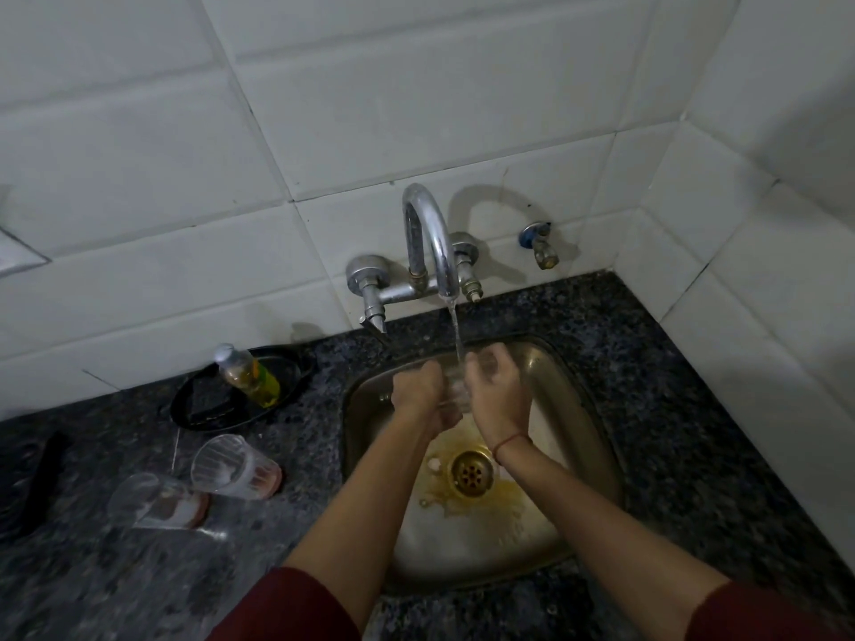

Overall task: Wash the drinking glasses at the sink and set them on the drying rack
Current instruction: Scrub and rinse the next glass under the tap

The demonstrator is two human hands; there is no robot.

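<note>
2 glasses [236,467] sit on the counter [671,409], left of the sink [585,409].

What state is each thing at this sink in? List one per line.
Tap, running.
Held glass, under the stream, gripped by left hand and right hand.
Rear counter glass, reddish dregs inside.
Front counter glass, reddish dregs inside.
Soap bottle, capped, in black dish.
Sink, drain unplugged, yellow-stained.

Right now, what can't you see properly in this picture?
All in the head view:
1. The glass being washed: the left hand and right hand cover most of it, and it is blurred.
2. The drying rack: nowhere in the frame.
3. The dark thing at the left edge: cut off and blurred.
4. The label on the bottle: too small to read.
</note>
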